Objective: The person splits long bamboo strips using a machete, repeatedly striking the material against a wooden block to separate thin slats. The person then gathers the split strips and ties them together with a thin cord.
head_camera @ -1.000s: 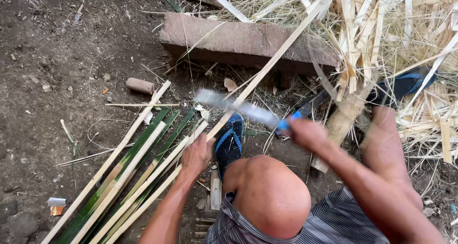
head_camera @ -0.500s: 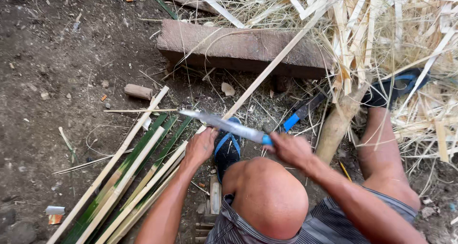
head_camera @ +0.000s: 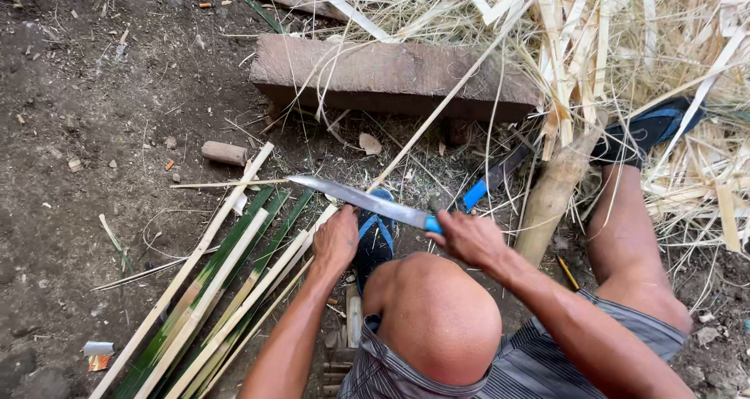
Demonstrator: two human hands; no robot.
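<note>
Knife in my right hand, bamboo strips under my left.

The knife [head_camera: 367, 202] runs across in front of me, its blade pointing left over the upper ends of the bamboo strips [head_camera: 219, 290], its blue handle closed in my right hand [head_camera: 469, 239]. The strips, some green and some pale, lie bundled on the bare dirt ground [head_camera: 94, 133], slanting from lower left up towards my left hand [head_camera: 336, 243]. Beyond them sits a worn wooden block [head_camera: 391, 75], and to the right a heap of pale bamboo shavings [head_camera: 625, 48] with a short log [head_camera: 551, 196] leaning beside my leg. My right fist is wrapped tight round the handle. My left hand rests curled on the strip ends just below the blade; I cannot tell whether it grips them.
</note>
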